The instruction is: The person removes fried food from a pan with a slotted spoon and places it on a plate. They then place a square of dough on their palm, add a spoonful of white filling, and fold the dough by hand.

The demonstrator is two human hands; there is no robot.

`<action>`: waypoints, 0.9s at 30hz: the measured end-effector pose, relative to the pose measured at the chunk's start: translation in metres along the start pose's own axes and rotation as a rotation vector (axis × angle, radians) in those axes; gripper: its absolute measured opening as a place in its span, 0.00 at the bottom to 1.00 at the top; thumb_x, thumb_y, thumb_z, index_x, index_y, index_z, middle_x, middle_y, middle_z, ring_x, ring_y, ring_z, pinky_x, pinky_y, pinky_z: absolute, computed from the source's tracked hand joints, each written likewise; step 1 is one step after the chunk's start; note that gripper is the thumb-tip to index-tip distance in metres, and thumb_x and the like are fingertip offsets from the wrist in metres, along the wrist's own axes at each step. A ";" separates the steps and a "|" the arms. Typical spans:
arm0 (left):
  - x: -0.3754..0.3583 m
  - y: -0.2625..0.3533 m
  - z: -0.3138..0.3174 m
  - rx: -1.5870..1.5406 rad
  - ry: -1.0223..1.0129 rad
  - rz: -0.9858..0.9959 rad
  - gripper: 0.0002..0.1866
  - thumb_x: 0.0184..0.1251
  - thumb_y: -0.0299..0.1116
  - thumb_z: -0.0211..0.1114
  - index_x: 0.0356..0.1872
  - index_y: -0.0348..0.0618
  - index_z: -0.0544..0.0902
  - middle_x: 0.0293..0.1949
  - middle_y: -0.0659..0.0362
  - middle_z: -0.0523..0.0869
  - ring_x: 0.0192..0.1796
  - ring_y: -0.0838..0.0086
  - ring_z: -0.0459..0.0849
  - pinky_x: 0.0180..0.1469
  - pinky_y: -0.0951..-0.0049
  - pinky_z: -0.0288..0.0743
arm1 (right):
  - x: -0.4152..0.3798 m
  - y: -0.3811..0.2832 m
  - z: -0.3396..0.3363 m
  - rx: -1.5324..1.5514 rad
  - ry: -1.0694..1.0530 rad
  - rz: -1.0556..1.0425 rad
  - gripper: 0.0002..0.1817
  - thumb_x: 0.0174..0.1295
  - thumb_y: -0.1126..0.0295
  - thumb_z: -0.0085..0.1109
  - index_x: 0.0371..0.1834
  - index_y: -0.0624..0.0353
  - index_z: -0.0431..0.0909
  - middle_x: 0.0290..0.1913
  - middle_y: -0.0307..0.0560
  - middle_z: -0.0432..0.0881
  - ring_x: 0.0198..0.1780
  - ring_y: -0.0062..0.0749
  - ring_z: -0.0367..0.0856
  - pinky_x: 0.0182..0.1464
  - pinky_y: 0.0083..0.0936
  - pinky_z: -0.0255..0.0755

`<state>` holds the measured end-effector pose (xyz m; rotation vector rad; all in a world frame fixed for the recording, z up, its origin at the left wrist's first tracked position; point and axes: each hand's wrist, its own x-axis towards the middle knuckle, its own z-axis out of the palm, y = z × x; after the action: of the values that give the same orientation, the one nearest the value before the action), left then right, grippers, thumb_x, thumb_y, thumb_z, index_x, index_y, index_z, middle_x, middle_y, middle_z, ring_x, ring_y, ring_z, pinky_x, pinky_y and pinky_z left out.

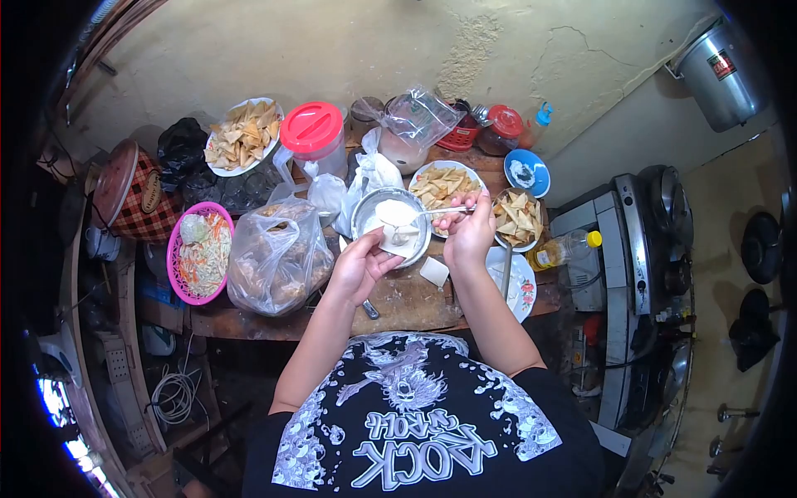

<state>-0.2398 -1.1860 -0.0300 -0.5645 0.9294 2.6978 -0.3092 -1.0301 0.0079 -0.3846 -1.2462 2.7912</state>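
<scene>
My left hand (364, 264) pinches a small pale wrapper (402, 242) with some white filling on it, over the front rim of a metal bowl (359, 217). In my right hand (470, 228) is a metal spoon (447, 210), held by its handle from the right, its head heaped with a white substance above the bowl. A flat, pale square piece (434, 271) lies on the wooden table just in front of the bowl. Behind and beside my right hand stand a plate of folded triangular pastries (447, 184) and a bowl of similar ones (519, 220).
Left of the bowl are a plastic bag of brown food (278, 257) and a pink basket of shredded vegetables (199, 253). A red-lidded pitcher (312, 131) and more pastries (242, 137) stand behind. To the right are a flowered plate (521, 290), an oil bottle (566, 251) and a stove (635, 249).
</scene>
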 end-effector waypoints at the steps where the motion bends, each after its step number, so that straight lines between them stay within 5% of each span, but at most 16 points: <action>1: 0.000 0.000 0.000 0.003 0.003 -0.002 0.17 0.69 0.33 0.49 0.53 0.32 0.70 0.51 0.49 0.78 0.52 0.63 0.79 0.53 0.61 0.77 | -0.003 -0.005 0.003 0.025 -0.007 -0.003 0.16 0.71 0.57 0.33 0.28 0.53 0.61 0.27 0.43 0.70 0.13 0.25 0.67 0.20 0.27 0.73; 8: -0.002 0.003 -0.006 0.017 0.013 0.019 0.18 0.68 0.32 0.51 0.54 0.32 0.70 0.49 0.50 0.78 0.51 0.65 0.80 0.52 0.64 0.78 | 0.007 -0.006 -0.008 0.093 0.141 0.046 0.15 0.71 0.57 0.34 0.29 0.53 0.60 0.28 0.43 0.69 0.16 0.27 0.69 0.24 0.30 0.75; 11: -0.007 0.005 -0.010 0.112 0.003 0.062 0.18 0.66 0.31 0.56 0.55 0.33 0.71 0.47 0.53 0.80 0.49 0.70 0.81 0.50 0.70 0.78 | 0.020 0.031 -0.038 -0.041 0.224 -0.122 0.16 0.71 0.56 0.33 0.30 0.56 0.59 0.31 0.47 0.68 0.16 0.29 0.70 0.26 0.31 0.76; 15: -0.012 0.004 -0.014 0.300 0.006 0.100 0.20 0.64 0.30 0.59 0.56 0.33 0.71 0.46 0.57 0.81 0.45 0.77 0.82 0.46 0.78 0.78 | 0.029 0.107 -0.095 -0.311 0.090 0.047 0.13 0.69 0.59 0.40 0.37 0.58 0.64 0.30 0.48 0.69 0.16 0.35 0.72 0.25 0.32 0.77; 18: -0.011 0.002 -0.024 0.385 0.024 0.122 0.21 0.65 0.30 0.58 0.57 0.33 0.70 0.47 0.57 0.81 0.43 0.77 0.82 0.43 0.79 0.79 | 0.038 0.144 -0.143 -1.156 -0.052 -0.219 0.13 0.67 0.62 0.46 0.47 0.59 0.66 0.33 0.47 0.70 0.24 0.39 0.76 0.33 0.31 0.76; 21: -0.015 0.005 -0.025 0.385 0.040 0.096 0.21 0.66 0.29 0.57 0.59 0.33 0.69 0.47 0.56 0.81 0.43 0.75 0.83 0.42 0.78 0.79 | -0.005 0.088 -0.091 -1.665 0.329 -0.873 0.16 0.63 0.65 0.52 0.50 0.61 0.67 0.36 0.46 0.72 0.37 0.36 0.76 0.44 0.28 0.71; 22: -0.017 0.007 -0.022 0.376 0.044 0.077 0.22 0.67 0.29 0.57 0.59 0.32 0.68 0.47 0.55 0.81 0.43 0.75 0.83 0.42 0.78 0.79 | -0.012 0.078 -0.079 -1.486 0.232 -0.748 0.14 0.62 0.66 0.54 0.46 0.63 0.72 0.40 0.46 0.74 0.47 0.32 0.73 0.51 0.27 0.65; 25: -0.022 0.010 -0.013 0.342 0.014 0.039 0.20 0.66 0.26 0.56 0.58 0.33 0.69 0.46 0.55 0.81 0.44 0.76 0.82 0.44 0.79 0.78 | -0.007 0.072 -0.071 -0.892 -0.420 -0.175 0.12 0.61 0.66 0.55 0.43 0.63 0.76 0.40 0.45 0.77 0.43 0.28 0.76 0.47 0.27 0.70; 27: -0.020 0.006 -0.014 0.395 -0.046 0.081 0.21 0.65 0.25 0.58 0.58 0.33 0.69 0.45 0.55 0.81 0.43 0.77 0.82 0.44 0.80 0.78 | -0.020 0.053 -0.046 -0.654 -0.470 0.240 0.11 0.62 0.66 0.55 0.42 0.62 0.78 0.37 0.43 0.78 0.40 0.26 0.78 0.42 0.25 0.74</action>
<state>-0.2204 -1.2016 -0.0284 -0.3864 1.4505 2.4787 -0.2762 -1.0357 -0.0568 0.1303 -2.3649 2.6625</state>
